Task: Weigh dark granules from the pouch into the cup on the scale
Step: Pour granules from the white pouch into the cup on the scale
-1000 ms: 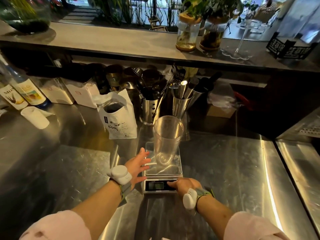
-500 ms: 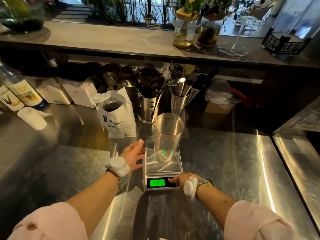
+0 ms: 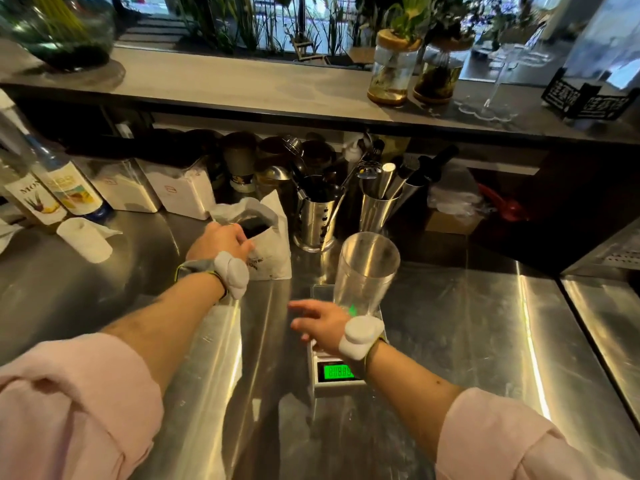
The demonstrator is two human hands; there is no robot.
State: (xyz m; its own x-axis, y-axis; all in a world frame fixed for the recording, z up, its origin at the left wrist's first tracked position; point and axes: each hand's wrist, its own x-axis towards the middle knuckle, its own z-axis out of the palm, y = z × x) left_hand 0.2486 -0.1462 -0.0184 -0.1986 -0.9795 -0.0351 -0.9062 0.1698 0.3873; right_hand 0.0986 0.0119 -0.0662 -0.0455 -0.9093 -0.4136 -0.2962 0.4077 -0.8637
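A tall clear cup (image 3: 367, 271) stands empty on a small scale (image 3: 337, 381) whose display glows green. To the left and behind stands a white pouch (image 3: 272, 252), its top open with dark granules showing inside. My left hand (image 3: 221, 239) is at the pouch's open mouth, fingers curled on its front edge. My right hand (image 3: 320, 322) hovers over the left part of the scale, fingers spread, holding nothing.
Behind the cup stand two steel holders (image 3: 317, 225) full of bar tools. Syrup bottles (image 3: 65, 188) and a white paper cup (image 3: 85, 239) on its side lie at the left, white containers (image 3: 181, 192) behind. The steel counter (image 3: 467, 341) spreads right.
My left hand has moved from the scale's side up to the pouch mouth. My right hand left the scale's button and swung left over the platform. The display is lit.
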